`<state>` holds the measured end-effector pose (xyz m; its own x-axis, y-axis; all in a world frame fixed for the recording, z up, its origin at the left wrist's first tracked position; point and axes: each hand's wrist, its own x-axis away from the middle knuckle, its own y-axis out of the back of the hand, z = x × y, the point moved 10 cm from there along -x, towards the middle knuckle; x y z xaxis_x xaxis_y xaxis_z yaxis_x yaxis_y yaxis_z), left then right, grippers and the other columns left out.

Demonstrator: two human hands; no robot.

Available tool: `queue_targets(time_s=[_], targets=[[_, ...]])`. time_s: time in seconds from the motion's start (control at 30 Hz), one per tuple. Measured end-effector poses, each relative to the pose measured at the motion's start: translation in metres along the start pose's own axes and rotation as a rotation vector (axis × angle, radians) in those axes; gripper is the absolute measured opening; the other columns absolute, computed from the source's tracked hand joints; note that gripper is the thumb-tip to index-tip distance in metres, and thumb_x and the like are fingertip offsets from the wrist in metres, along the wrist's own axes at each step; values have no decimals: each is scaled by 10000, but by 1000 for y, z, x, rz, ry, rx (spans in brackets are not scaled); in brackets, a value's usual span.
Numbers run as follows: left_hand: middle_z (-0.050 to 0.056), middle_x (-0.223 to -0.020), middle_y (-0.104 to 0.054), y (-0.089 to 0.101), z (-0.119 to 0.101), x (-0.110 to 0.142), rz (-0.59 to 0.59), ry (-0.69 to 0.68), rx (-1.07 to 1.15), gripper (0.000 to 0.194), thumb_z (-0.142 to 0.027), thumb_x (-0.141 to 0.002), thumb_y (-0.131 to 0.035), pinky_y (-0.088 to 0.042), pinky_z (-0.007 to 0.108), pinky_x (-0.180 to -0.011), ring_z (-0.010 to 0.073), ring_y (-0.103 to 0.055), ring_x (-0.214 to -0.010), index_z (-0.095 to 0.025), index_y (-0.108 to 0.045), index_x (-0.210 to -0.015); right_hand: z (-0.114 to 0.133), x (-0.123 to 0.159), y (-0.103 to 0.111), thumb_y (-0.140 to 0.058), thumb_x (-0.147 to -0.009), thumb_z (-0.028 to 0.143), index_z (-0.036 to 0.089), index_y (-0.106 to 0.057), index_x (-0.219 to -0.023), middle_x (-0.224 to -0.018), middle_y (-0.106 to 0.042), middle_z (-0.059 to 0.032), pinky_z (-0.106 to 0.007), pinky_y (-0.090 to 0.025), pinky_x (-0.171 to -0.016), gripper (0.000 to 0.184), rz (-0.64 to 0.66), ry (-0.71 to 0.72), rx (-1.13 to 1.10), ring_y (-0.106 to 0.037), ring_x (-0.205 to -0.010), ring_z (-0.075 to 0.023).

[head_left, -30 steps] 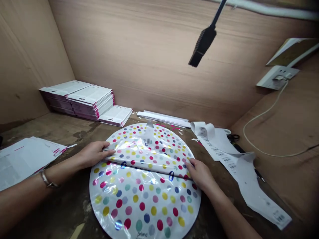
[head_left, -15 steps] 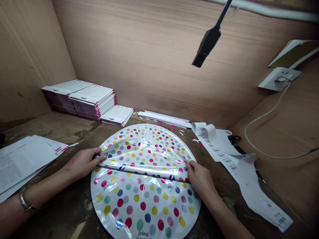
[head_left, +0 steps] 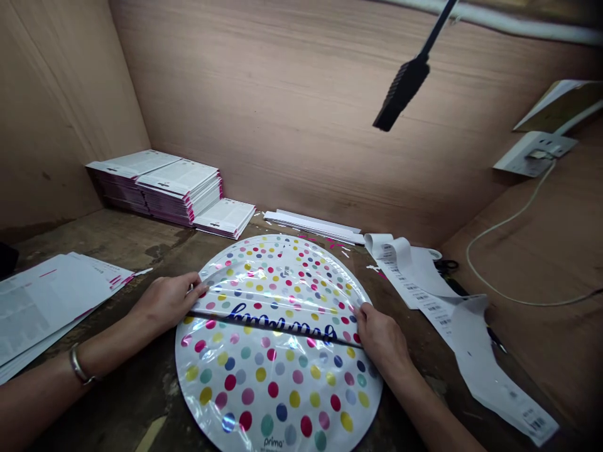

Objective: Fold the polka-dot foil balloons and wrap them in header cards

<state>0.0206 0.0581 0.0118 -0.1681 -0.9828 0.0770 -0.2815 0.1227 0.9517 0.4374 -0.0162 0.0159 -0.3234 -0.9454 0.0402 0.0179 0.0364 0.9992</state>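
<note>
A round foil balloon [head_left: 277, 383] lies flat at lower centre of the frame on a worn wooden worktop [head_left: 117, 251]. It is white and glossy, printed with pink, red, yellow, blue and green dots, and the word "prima" is seen at its bottom edge. A long dark fold is formed across its middle, and dark blue script is seen reversed along that line.

The left end of the fold is gripped by the left hand [head_left: 164, 303], with the fingers closed on the foil. The right end is gripped in the same way by the right hand [head_left: 382, 342]. A metal bangle [head_left: 79, 365] is worn on the left wrist.

Loose printed sheets [head_left: 47, 301] are placed at the left edge of the frame, and stacks of packaged printed cards [head_left: 179, 188] stand against the plywood wall [head_left: 282, 94] at upper left. White paper strips [head_left: 313, 226] lie just beyond the balloon. To the right, a long strip of barcode labels [head_left: 452, 314] trails beside black-handled scissors [head_left: 446, 267]. A wall socket [head_left: 534, 154] and a white cable [head_left: 499, 289] are seen at upper right, and a dark brush-like object [head_left: 402, 94] hangs at top centre.
</note>
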Motion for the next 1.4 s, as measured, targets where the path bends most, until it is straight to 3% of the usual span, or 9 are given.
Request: queue_targets(time_s=[0.33, 0.47, 0.63, 0.83, 0.97, 1.1, 1.2, 1.3, 1.4], targets=[[119, -808, -684, 9, -2, -3, -42, 47, -255, 350, -429, -879, -347, -422, 366, -656, 316, -637, -794, -187, -594, -935, 5, -3, -5, -286, -934, 395, 201, -597, -945, -794, -681, -110, -309, -422, -580, 366, 12, 2, 36, -657, -739, -253], [169, -1362, -469, 11, -91, 28, -238, -272, -246, 472, -304, -870, -410, -309, 496, -1003, 339, -402, -1267, -138, -453, -1310, 6, -1, -4, -250, -945, 398, 187, -593, -993, -806, -680, -132, -333, -446, -608, 406, 3, 13, 76, -658, -750, -258], [87, -1503, -247, -64, -186, 80, 144, -760, -29, 619, -427, -900, -426, -183, 509, -1101, 299, -209, -1381, -239, -223, -1453, 22, 15, 11, -306, -939, 331, 142, -603, -1075, -970, -676, -177, -411, -470, -781, 378, -28, 46, 124, -632, -952, -297], [73, -1518, -182, -83, -179, 79, 155, -727, -53, 596, -391, -910, -416, -159, 542, -1099, 314, -140, -1393, -252, -216, -1454, 127, 105, -5, -432, -890, 435, 88, -276, -1433, -1505, -246, -142, -443, -194, -1128, 663, 37, 726, -83, -172, -1397, -266], [62, -1520, -157, -81, -177, 78, 206, -686, -77, 568, -387, -922, -389, -149, 539, -1102, 301, -125, -1398, -255, -228, -1451, 59, 99, -32, -353, -905, 496, 100, -191, -1458, -1522, -160, -110, -467, -196, -1130, 699, 174, 479, -69, -157, -1401, -253], [66, -1521, -145, -80, -180, 79, 241, -677, -72, 563, -396, -924, -379, -136, 535, -1104, 302, -113, -1399, -253, -235, -1449, -16, 77, -7, -304, -928, 380, 4, -297, -1408, -1494, -219, -178, -526, -167, -1122, 610, -18, 157, 60, -168, -1394, -294], [66, -1523, -153, -78, -185, 79, 232, -680, -64, 567, -393, -918, -395, -135, 529, -1106, 303, -122, -1397, -258, -240, -1447, 28, 82, 7, -300, -926, 296, 55, -295, -1422, -1512, -191, -117, -477, -164, -1140, 551, -105, 405, 16, -110, -1409, -246], [61, -1522, -171, -74, -181, 81, 233, -718, -58, 586, -414, -905, -420, -144, 498, -1116, 285, -137, -1397, -254, -252, -1443, 76, 90, -13, -310, -925, 289, 119, -310, -1425, -1503, -236, -79, -458, -233, -1126, 528, 94, 584, -57, -181, -1396, -221], [74, -1516, -172, -69, -125, 76, 209, -580, -99, 609, -438, -910, -390, -153, 470, -1127, 259, -144, -1399, -198, -241, -1449, 84, 84, -29, -288, -933, 306, 120, -300, -1428, -1504, -238, -84, -468, -219, -1129, 529, 165, 557, -80, -201, -1391, -220]])
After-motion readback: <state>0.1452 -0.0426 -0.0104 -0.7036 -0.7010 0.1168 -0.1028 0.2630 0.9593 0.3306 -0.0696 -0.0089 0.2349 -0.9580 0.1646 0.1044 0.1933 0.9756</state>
